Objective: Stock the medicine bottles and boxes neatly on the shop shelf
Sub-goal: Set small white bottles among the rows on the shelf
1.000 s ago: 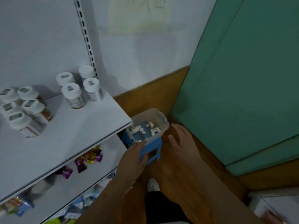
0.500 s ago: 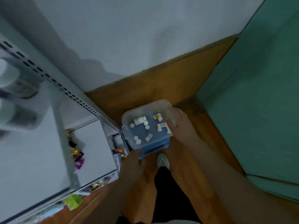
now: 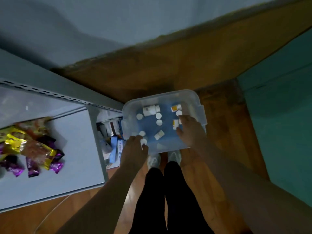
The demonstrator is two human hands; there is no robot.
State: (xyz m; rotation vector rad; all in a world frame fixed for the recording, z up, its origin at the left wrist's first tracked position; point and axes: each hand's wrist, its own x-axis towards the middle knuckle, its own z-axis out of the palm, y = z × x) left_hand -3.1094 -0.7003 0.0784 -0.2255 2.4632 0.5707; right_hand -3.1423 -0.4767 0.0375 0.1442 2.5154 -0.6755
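Both our arms reach straight down and forward, bare to the elbow. Our left hand hangs palm down, fingers curled under; what they grip is unclear. Our right hand is palm down, fingers spread and extended. Black-clad legs below.

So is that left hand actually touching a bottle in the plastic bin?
Touching. The head view shows the left hand reaching over the clear bin's near rim, fingertips around a white-capped bottle, no gap showing.
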